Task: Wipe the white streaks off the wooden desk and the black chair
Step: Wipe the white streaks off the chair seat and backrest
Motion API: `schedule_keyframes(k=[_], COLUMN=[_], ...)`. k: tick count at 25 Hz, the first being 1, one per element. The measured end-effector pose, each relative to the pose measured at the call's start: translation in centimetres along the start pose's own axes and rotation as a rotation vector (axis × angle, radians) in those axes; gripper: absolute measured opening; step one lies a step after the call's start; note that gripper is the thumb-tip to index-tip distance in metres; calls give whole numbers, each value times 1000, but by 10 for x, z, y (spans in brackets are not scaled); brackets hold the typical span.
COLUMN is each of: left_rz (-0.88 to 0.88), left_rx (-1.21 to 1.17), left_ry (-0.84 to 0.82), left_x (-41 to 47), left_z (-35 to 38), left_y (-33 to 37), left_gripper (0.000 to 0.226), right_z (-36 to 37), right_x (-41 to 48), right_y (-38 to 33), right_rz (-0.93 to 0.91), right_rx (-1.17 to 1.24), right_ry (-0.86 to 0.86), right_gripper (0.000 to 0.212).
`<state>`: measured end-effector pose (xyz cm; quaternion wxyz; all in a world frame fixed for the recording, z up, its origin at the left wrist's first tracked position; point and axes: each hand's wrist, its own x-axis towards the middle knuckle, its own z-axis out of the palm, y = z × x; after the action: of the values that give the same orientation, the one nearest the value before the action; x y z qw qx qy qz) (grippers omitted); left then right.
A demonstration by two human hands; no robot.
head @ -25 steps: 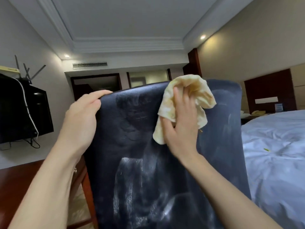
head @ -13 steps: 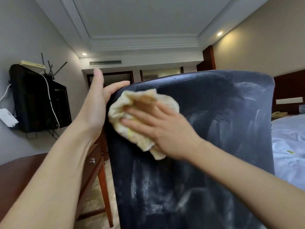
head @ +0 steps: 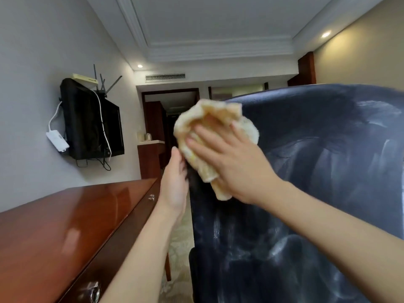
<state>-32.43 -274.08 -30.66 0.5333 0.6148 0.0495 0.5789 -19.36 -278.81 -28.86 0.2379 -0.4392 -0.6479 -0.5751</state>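
Observation:
The black chair's backrest (head: pixel 317 171) fills the right half of the view, smeared with white streaks on its right side and lower part. A crumpled yellow cloth (head: pixel 209 132) lies against its upper left corner. My right hand (head: pixel 234 165) presses the cloth onto the chair with spread, straight fingers. My left hand (head: pixel 175 184) rests flat against the chair's left edge, just below the cloth; its fingertips are hidden behind the edge. The glossy wooden desk (head: pixel 65 226) stretches along the lower left.
A black TV (head: pixel 91 121) hangs on the left wall with a router and white cables on top. A patterned carpet strip (head: pixel 179 248) runs between desk and chair. Beyond lies a dark hallway doorway (head: pixel 170 119) and a small counter.
My right hand has slid the cloth left to the chair's top left corner. My left hand has dropped from the top edge to the chair's left side. The view has swung left.

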Motion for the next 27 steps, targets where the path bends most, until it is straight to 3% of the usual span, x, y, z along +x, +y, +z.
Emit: schedule_keyframes(k=[5, 9, 12, 16, 19, 21, 23, 27], left_rz=[-176, -295, -291, -261, -202, -221, -234, -273], left_rx=[-232, -254, -206, 168, 246, 234, 290, 379], left_ry=[58, 79, 66, 90, 152, 191, 201, 229], left_x=[-25, -44, -48, -41, -49, -55, -58, -66], left_z=[-14, -29, -34, -24, -24, -28, -27, -38], left_y=[-20, -42, -46, -42, -45, -46, -42, -41], left_gripper=[60, 67, 60, 23, 25, 25, 22, 27], right_z=[22, 19, 9, -21, -23, -13, -3, 10], right_x=[-59, -66, -25, 45, 65, 60, 49, 18], right_y=[-36, -26, -8, 8, -2, -11, -12, -11], right_rz=[-274, -425, -290, 19, 207, 188, 128, -101], right_rx=[-44, -125, -111, -123, -90, -102, -149, -153], right_ry=[-206, -236, -150, -87, -84, 0, 48, -3], right_gripper=[54, 52, 53, 42, 36, 27, 31, 40])
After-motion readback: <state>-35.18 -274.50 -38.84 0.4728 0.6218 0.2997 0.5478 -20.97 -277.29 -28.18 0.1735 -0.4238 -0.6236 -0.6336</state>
